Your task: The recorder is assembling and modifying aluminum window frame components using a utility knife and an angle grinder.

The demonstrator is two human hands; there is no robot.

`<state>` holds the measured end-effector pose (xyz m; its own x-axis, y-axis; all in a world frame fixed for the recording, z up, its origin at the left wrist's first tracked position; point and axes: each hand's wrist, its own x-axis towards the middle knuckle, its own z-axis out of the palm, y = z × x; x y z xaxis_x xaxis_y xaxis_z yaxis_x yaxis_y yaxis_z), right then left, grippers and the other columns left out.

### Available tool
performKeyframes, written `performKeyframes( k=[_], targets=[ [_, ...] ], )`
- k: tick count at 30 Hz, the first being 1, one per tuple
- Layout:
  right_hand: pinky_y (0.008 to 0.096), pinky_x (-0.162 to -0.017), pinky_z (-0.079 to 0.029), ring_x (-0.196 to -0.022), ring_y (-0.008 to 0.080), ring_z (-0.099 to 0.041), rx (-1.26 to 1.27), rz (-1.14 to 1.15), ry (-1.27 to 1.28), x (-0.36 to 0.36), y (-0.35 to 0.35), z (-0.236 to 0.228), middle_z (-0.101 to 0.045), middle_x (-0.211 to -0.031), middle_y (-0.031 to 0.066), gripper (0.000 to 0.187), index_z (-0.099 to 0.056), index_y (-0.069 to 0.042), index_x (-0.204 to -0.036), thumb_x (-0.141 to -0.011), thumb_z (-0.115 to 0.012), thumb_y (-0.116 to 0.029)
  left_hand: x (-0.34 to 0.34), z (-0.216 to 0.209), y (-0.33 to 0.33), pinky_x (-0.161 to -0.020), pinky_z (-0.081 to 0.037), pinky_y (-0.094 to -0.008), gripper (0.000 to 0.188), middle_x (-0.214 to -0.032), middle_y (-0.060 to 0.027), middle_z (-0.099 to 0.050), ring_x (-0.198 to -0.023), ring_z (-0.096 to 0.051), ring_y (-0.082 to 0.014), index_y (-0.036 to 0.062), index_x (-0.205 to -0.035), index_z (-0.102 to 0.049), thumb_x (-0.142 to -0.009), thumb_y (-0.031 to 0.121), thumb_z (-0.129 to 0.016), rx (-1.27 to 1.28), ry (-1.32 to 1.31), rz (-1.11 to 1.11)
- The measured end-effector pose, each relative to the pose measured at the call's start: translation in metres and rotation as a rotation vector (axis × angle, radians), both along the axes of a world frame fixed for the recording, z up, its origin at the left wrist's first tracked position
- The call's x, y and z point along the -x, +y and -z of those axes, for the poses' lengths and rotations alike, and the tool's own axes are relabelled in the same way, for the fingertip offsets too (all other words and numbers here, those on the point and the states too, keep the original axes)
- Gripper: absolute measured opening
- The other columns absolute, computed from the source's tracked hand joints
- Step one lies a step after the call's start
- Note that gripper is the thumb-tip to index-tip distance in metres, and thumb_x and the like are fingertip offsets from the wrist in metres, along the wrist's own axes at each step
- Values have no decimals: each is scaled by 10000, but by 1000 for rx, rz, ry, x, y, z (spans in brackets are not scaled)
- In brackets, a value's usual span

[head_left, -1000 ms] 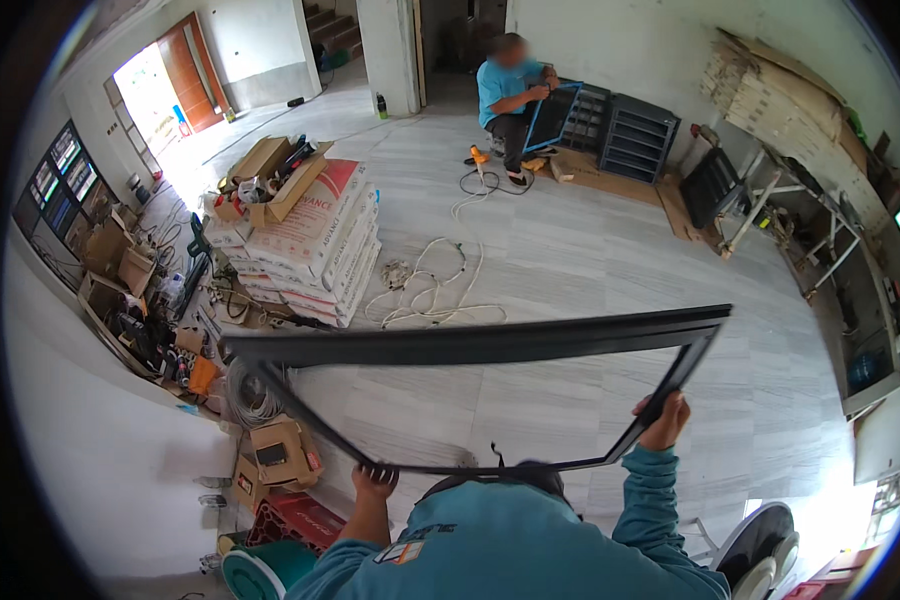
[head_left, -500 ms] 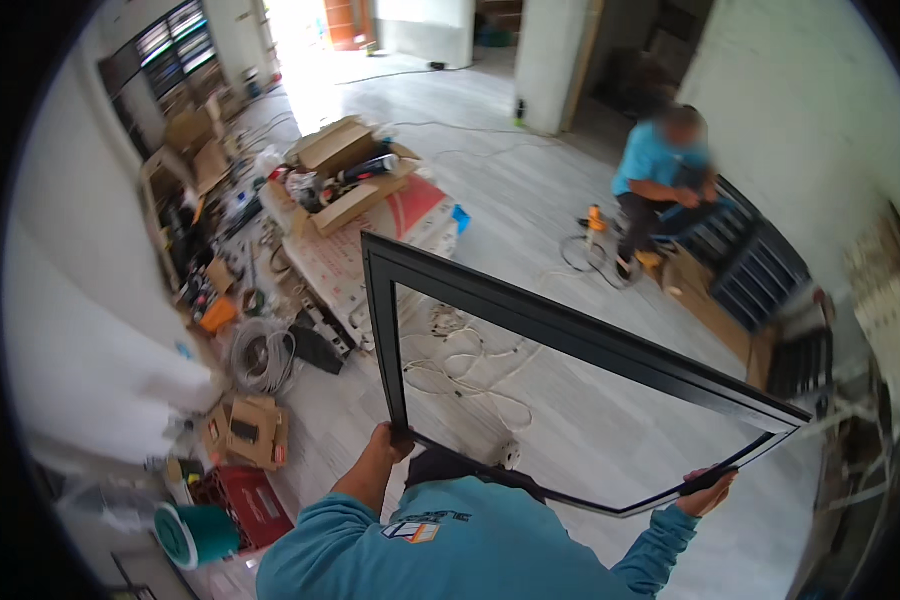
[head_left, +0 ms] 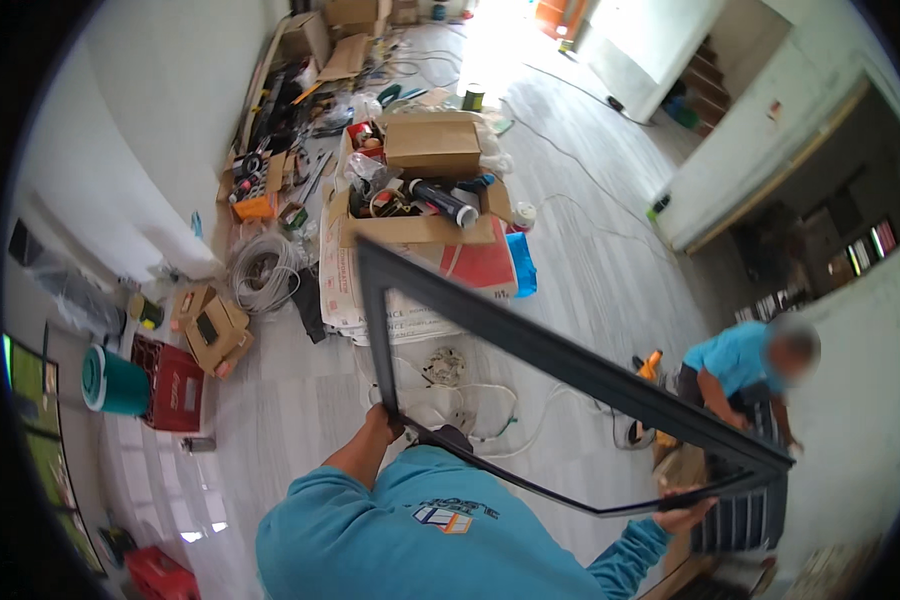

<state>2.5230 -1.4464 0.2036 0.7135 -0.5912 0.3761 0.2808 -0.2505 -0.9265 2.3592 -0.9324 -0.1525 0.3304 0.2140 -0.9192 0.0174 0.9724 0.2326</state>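
Note:
A large black window frame (head_left: pixel 550 352), with an opening through its middle, is held out in front of my body, tilted down to the right. My left hand (head_left: pixel 383 424) is closed around its lower left corner. At the lower right, my right hand (head_left: pixel 686 511) grips the bottom bar near the right corner. Through the opening, white cable (head_left: pixel 500 412) shows, lying loosely on the floor.
Ahead, an open cardboard box (head_left: pixel 432 150) of tools and tubes stands on stacked bags (head_left: pixel 342 290). A coworker (head_left: pixel 735 365) bends at the right near dark slatted panels (head_left: pixel 760 515). At left are coiled cable (head_left: pixel 262 272), a red crate (head_left: pixel 175 385) and a green bucket (head_left: pixel 120 380).
My view has swung to the right, bringing the box nearer the middle. The frame stays in both hands. The coworker now leans forward with an arm reaching down.

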Motion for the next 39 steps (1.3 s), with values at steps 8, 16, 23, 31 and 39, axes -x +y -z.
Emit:
performKeyframes(
  k=[8, 16, 23, 31, 39],
  targets=[
    [321, -529, -452, -574, 169, -527, -44, 342, 95, -186, -37, -38, -546, -628, 60, 672, -641, -29, -909, -970, -429, -664, -262, -106, -49, -764, -520, -455, 372, -941, -69, -674, -787, -671, -265, 123, -1018, -637, -940, 455, -487, -202, 47, 353],
    [321, -535, -456, -580, 172, -532, 205, 170, 176, -483, -37, -5, -564, -642, 66, 654, -645, -21, -891, -959, -479, -649, -387, -73, -59, -689, -533, -396, 455, -914, -128, -725, -791, -696, -225, 47, -1036, -677, -938, 474, -553, -740, 176, 601],
    [321, -541, -459, -586, 174, -537, 412, -1, 158, -702, 0, -19, -580, -654, 72, 640, -648, -13, -875, -949, -523, -636, -400, -111, -68, -841, -494, -462, 409, -968, -211, -685, -931, -651, -388, -17, -1014, -637, -945, 374, -542, -1026, 1133, -220],
    [394, -685, -475, -723, 214, -553, 979, -364, 441, -811, 114, 4, -636, -784, 101, 677, -652, 17, -873, -927, -546, -649, -416, -285, 74, -797, -517, -411, 283, -1003, -206, -680, -840, -671, -347, -2, -1073, -639, -946, 238, -559, -1427, 1084, -468],
    [378, -807, -491, -908, 182, -617, 1020, -904, 768, -918, 135, 68, -691, -991, 111, 690, -669, 69, -1080, -874, -677, -589, -373, -211, 235, -934, -509, -433, 523, -1157, -232, -663, -1068, -646, -391, 50, -1249, -591, -819, 327, -699, -1172, 1120, 419]
  ],
)
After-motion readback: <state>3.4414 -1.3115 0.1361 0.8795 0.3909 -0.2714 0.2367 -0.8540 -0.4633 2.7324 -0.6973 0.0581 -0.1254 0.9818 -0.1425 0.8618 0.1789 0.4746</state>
